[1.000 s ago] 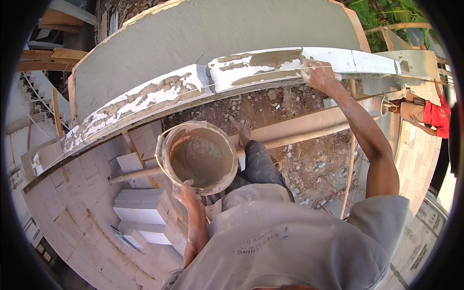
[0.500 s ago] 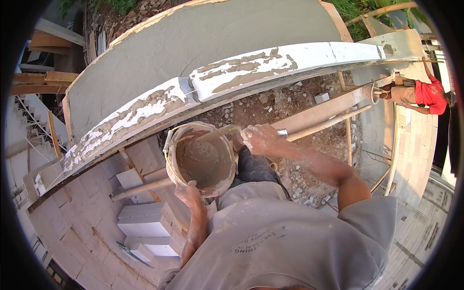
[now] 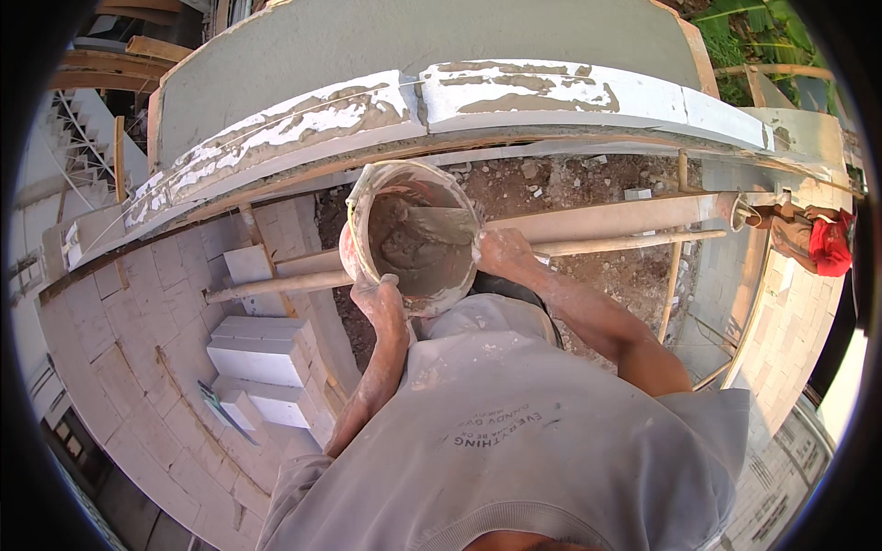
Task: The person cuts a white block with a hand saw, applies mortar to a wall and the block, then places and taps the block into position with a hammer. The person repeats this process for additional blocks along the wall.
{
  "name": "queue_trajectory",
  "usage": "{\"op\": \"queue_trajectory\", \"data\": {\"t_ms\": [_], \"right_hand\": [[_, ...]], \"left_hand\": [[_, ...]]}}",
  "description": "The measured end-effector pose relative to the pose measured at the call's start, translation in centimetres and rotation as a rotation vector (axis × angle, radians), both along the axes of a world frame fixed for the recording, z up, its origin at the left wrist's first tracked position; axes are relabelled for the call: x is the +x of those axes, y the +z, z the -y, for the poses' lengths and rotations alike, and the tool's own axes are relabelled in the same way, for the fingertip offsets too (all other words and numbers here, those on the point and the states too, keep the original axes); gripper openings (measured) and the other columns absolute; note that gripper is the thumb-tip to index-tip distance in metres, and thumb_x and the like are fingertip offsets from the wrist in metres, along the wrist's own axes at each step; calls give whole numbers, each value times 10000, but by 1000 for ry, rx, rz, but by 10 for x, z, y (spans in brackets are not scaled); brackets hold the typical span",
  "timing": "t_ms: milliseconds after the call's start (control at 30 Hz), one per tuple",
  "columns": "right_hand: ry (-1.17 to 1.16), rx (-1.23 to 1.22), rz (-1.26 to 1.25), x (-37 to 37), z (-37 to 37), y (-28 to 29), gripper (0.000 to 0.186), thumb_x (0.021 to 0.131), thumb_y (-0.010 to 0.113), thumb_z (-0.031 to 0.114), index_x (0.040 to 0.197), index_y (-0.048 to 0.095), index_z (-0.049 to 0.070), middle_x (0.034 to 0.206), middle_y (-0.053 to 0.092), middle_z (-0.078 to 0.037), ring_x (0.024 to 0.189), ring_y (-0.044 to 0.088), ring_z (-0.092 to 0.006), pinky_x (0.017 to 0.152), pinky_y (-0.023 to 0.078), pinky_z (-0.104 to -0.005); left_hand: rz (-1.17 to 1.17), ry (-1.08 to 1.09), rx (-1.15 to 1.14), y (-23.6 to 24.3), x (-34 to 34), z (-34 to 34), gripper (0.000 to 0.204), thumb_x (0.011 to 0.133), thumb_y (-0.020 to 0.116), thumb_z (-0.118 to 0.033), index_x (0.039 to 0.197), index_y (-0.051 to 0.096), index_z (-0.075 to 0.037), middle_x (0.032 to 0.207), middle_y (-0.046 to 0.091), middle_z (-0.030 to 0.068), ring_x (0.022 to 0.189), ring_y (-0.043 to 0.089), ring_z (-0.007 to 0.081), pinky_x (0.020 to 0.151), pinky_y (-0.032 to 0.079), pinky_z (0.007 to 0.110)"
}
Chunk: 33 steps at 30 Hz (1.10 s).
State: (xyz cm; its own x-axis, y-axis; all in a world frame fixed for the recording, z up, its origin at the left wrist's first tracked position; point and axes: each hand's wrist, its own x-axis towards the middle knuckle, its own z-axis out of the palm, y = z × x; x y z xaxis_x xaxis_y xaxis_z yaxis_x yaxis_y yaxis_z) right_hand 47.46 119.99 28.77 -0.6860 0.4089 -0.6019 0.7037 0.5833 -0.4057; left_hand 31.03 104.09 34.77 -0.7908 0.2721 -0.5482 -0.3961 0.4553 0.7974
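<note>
A mortar-smeared bucket (image 3: pixel 350 250) is tilted in front of my body, with wet grey mortar (image 3: pixel 404 262) inside. My left hand (image 3: pixel 378 301) grips its near left rim. On the right side of the bucket, my right hand (image 3: pixel 505 257) is closed around the handle end of a trowel; the handle itself is hidden by the fingers. The trowel's coated blade (image 3: pixel 443 224) reaches left into the bucket and touches the mortar. Just beyond the bucket runs a row of white blocks (image 3: pixel 634 101) with patchy mortar on top.
A string line (image 3: pixel 266 124) runs along the blocks, beside a grey slab (image 3: pixel 367 41). Below lie a bamboo pole (image 3: pixel 634 241), a plank (image 3: pixel 606 216) and rubble (image 3: pixel 570 179). White blocks (image 3: pixel 257 354) are stacked at left. A person in red (image 3: pixel 830 243) is at far right.
The trowel blade has gone further into the bucket, and the mortar is now churned up. My right hand has come closer to the rim. The view has shifted; the person in red has changed posture.
</note>
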Motion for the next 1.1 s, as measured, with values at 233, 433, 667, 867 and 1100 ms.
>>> {"op": "queue_trajectory", "data": {"t_ms": [233,433,667,867,1100], "right_hand": [[116,-425,-210,33,-59,-9,269,877,560,279,823,634,26,842,651,-147,742,623,-316,735,500,-439],[-175,-288,-261,96,-178,73,202,832,596,243,845,607,41,714,615,-122,659,606,-296,633,477,-433],[-171,774,-109,177,-298,101,220,821,599,239,971,631,81,947,686,-162,878,666,-371,786,534,-471],[-125,796,-4,170,-333,79,228,830,591,258,978,617,87,1031,677,-125,940,662,-336,823,530,-462],[-25,770,188,117,-348,84,379,861,569,349,1149,630,110,1091,682,-143,1011,656,-303,897,507,-457]], "left_hand": [[37,134,115,15,4,-6,416,672,543,67,1083,609,83,959,652,73,818,578,177,793,447,283],[28,188,120,16,19,6,432,672,533,43,1095,616,65,995,649,99,857,602,211,822,460,318],[181,491,-2,29,38,3,451,683,513,43,1128,581,29,1054,598,142,867,602,283,708,511,409],[-798,-347,-115,15,54,53,399,701,522,34,1097,577,32,1019,586,125,882,589,275,728,519,420],[-24,239,45,5,50,34,369,759,547,-70,1116,585,13,1055,565,116,891,579,285,797,518,409]]}}
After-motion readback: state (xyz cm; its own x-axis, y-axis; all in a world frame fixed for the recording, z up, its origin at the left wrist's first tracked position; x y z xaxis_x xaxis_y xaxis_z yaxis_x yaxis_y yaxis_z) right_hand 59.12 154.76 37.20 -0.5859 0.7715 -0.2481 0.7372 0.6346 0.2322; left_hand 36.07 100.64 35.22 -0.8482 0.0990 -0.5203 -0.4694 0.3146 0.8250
